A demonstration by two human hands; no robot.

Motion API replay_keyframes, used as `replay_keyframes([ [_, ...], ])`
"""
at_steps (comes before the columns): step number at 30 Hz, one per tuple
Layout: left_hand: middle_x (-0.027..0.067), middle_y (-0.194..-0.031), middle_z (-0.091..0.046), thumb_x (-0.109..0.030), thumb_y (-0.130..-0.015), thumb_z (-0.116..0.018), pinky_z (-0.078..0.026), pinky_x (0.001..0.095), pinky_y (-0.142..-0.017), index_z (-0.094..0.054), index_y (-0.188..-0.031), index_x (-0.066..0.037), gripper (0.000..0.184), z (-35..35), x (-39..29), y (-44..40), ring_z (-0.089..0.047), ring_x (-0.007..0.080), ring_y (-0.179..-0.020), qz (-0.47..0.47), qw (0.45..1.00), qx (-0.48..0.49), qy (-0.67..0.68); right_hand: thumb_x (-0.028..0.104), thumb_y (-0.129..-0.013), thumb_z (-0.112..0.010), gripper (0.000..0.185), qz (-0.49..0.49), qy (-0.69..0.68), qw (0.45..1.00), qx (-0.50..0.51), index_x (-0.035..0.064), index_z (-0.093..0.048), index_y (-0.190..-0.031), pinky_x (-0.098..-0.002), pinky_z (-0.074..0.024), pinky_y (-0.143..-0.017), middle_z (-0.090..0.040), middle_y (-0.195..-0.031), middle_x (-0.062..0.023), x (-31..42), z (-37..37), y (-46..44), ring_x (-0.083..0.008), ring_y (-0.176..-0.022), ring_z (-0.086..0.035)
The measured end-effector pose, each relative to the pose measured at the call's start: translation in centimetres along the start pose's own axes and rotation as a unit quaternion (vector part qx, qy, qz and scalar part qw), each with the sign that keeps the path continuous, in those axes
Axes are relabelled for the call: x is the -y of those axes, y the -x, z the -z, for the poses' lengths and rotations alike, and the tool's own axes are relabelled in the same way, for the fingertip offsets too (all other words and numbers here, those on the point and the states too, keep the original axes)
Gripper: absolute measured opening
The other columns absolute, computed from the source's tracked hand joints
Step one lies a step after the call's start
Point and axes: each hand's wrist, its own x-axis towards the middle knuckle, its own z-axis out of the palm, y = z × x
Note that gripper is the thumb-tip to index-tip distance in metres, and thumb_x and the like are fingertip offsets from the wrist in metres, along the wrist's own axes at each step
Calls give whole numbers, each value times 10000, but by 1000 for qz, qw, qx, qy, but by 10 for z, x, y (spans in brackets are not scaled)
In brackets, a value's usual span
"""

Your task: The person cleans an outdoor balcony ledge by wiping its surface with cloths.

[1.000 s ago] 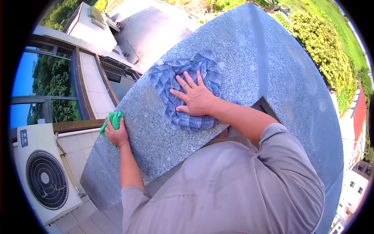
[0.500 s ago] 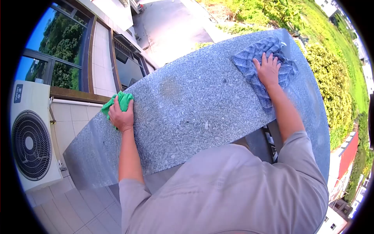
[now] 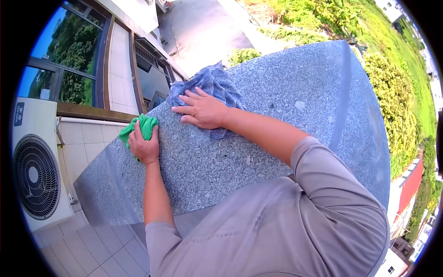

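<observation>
A speckled grey granite slab (image 3: 286,120) stretches across the view in front of me. Near its left end, my left hand (image 3: 145,147) has its fingers closed on a bunched green cloth (image 3: 146,124) at the far edge. My right hand (image 3: 207,111) lies flat with fingers spread, pressing a crumpled blue-grey cloth (image 3: 217,85) onto the slab. Part of this cloth rises past the slab's far edge, and some of it is hidden beneath the palm and wrist. Only a short gap separates the two hands.
An air-conditioner unit (image 3: 39,166) stands at the left by the tiled wall. Windows (image 3: 76,55) line the building beyond it. Past the slab's far edge lies a paved yard (image 3: 203,32) below, with green bushes (image 3: 390,87) on the right.
My right hand has swept the blue-grey cloth leftward from the slab's right end to near the left hand. My left hand stays with the green cloth in nearly the same place.
</observation>
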Motion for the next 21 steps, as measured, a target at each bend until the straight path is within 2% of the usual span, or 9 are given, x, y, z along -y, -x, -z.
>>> replay_keyframes([
  [3, 88, -1137, -661, -508, -798, -911, -524, 506, -906, -676, -1428, -193, 743, 0, 2, -2, -641, 359, -1057, -6, 1000, 1, 3, 699, -1079, -391, 859, -28, -33, 999, -27, 58, -393, -1652, -557, -165, -1334, -425, -1682, -227, -3, -4, -28, -416, -1598, -333],
  [6, 86, -1136, -661, -517, -795, -909, -526, 508, -901, -675, -1430, -195, 749, 2, -2, -1, -642, 357, -1053, -10, 1000, 3, -2, 762, -1043, -391, 938, -101, -126, 987, -23, 63, -357, -1667, -526, -145, -1344, -412, -1696, -212, -6, -2, -33, -398, -1611, -314],
  [10, 82, -1128, -660, -551, -811, -883, -527, 505, -890, -677, -1426, -206, 734, 0, -4, -1, -643, 351, -1044, -6, 1000, -3, -27, 661, -974, -627, 957, -48, 24, 999, 7, 35, -367, -1650, -577, -131, -1340, -445, -1685, -185, -2, 3, -27, -409, -1614, -307],
  [11, 81, -1125, -660, -559, -817, -875, -527, 503, -887, -678, -1424, -207, 729, 1, -4, -1, -643, 350, -1041, -5, 999, -1, -35, 539, -911, -750, 922, -57, 25, 998, -18, 35, -431, -1613, -601, -162, -1329, -466, -1665, -199, 2, -2, -29, -416, -1598, -336],
  [14, 80, -1127, -658, -578, -826, -858, -525, 500, -883, -671, -1427, -208, 731, 1, -7, -2, -641, 346, -1037, 3, 999, 7, -52, 423, -918, -762, 770, -63, 41, 993, -88, 45, -520, -1543, -599, -204, -1318, -520, -1608, -223, 6, -38, -40, -416, -1566, -393],
  [15, 81, -1130, -657, -575, -825, -859, -524, 498, -884, -668, -1429, -206, 733, 0, -8, -1, -639, 347, -1036, 2, 999, 8, -53, 358, -943, -738, 648, -49, -6, 991, -123, 37, -574, -1481, -605, -238, -1301, -575, -1543, -236, 7, -41, -43, -427, -1529, -442],
  [18, 89, -1143, -657, -548, -822, -866, -522, 495, -893, -660, -1437, -200, 736, -2, -4, -3, -637, 349, -1041, -2, 999, 10, -48, 332, -955, -727, 599, -49, -251, 957, -135, 34, -586, -1456, -610, -247, -1292, -601, -1517, -229, 26, -51, -67, -442, -1517, -452],
  [19, 93, -1148, -658, -529, -820, -873, -522, 494, -901, -657, -1442, -198, 736, -4, -1, -1, -638, 350, -1048, -1, 999, 13, -40, 384, -988, -676, 638, -28, -257, 956, -137, 5, -560, -1488, -621, -230, -1290, -570, -1552, -247, 37, -56, -74, -457, -1525, -437],
  [21, 105, -1157, -662, -481, -818, -887, -521, 495, -917, -654, -1448, -189, 732, -7, 5, 0, -639, 354, -1060, -4, 1000, 12, -21, 424, -1009, -633, 684, -36, -66, 989, -128, -19, -531, -1519, -626, -209, -1294, -534, -1585, -260, 59, -74, -81, -458, -1541, -415],
])
